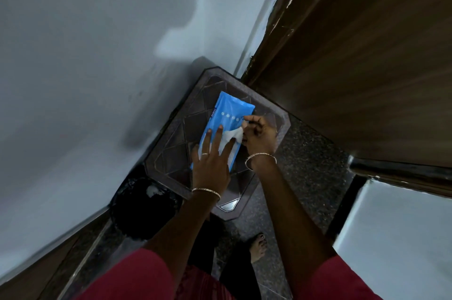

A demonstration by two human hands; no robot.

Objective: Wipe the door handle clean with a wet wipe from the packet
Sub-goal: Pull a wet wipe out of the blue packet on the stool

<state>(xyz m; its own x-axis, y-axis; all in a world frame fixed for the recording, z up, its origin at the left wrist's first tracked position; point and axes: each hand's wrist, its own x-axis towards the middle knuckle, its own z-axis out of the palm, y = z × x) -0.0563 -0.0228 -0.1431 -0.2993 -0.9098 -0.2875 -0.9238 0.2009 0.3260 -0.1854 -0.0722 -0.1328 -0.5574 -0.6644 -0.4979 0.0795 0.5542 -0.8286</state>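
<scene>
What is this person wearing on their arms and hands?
Both arms are bare below short dark red sleeves. Each wrist carries a thin gold-coloured bangle. The left hand has a slim ring on one finger. I can make out no ring on the right hand. There are no gloves and no watch.

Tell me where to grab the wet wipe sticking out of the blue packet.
Pinch the crumpled white tuft of the wet wipe where it rises from the opening of the packet, coming from the right. The left hand lies flat across the packet's near end, holding it down, and the right hand pinches the tuft there.
</scene>
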